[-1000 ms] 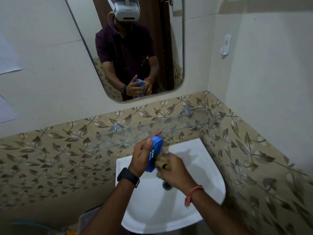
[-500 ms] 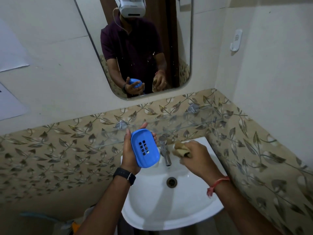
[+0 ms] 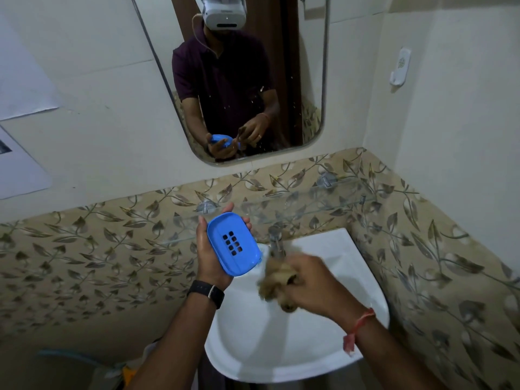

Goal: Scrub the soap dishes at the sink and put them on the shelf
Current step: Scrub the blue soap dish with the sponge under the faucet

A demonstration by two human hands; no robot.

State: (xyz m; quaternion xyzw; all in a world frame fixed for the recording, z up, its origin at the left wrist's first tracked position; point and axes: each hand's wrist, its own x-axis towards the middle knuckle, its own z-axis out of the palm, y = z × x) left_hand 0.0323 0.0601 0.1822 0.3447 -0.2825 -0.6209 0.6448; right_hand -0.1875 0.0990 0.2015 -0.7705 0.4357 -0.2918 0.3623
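We judge this to be the scrubbing step, with 1 dish in hand and nothing yet on the shelf. Below us the white sink point(image 3: 295, 358) fills the lower middle of the view, and the clear glass shelf point(image 3: 323, 205) runs along the leaf-patterned tiles just behind and above it, bare as far as we can see. Our left hand point(image 3: 211, 257) is wrapped around the blue soap dish point(image 3: 233, 244), fingers curled over its far rim, holding it tilted with the hollow and its 9 drain slots facing us, above the sink's left rear edge. Our right hand point(image 3: 312, 282) is clenched on a brownish scrubber point(image 3: 277, 280) just right of the dish and apart from it, in front of the tap point(image 3: 277, 243).

The next move, we think, calls for bringing the scrubber back into the hollow while the left hand steadies the dish.

The right hand and scrubber are blurred, so we cannot tell what the scrubber is made of. Whether water runs is unclear. Only 1 dish is in view.
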